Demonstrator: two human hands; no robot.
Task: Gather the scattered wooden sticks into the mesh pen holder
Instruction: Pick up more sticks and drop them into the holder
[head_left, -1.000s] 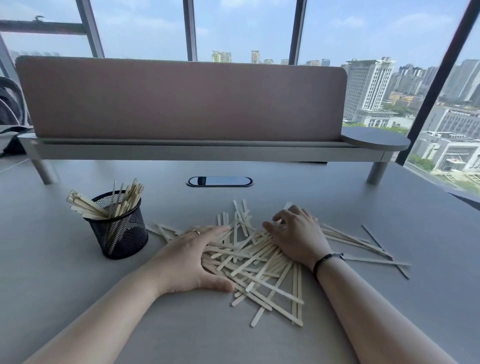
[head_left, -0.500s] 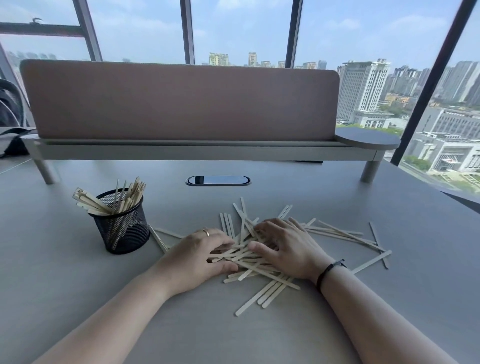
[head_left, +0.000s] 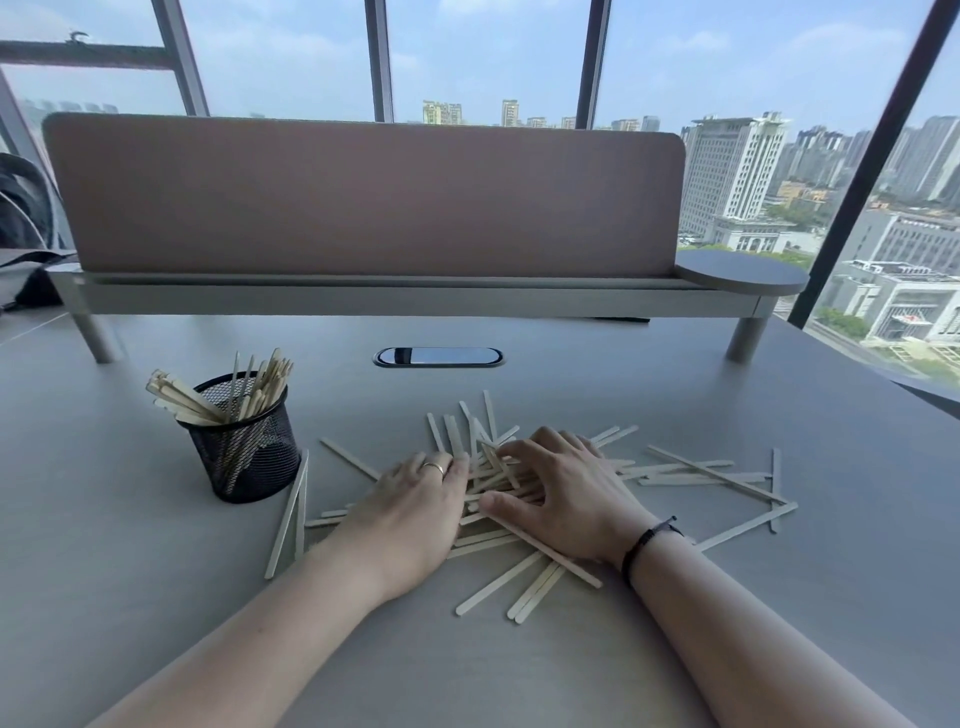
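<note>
- Fingers (head_left: 511, 451) of the right hand (head_left: 566, 499) curl over the heap of wooden sticks (head_left: 498, 480), thumb along its near edge; whether they actually grip any I cannot tell
- Left hand (head_left: 415, 499) lies palm down on the heap's left side, fingers bent against the sticks and touching them, a ring (head_left: 434, 466) on one finger
- Loose sticks fan out to both sides on the grey desk (head_left: 779, 597), several well to the right
- Mesh pen holder (head_left: 244, 441) stands upright left of the heap, already holding a bunch of sticks
- Behind it all, a pink divider panel (head_left: 363, 197) on a raised shelf (head_left: 415, 301)
</note>
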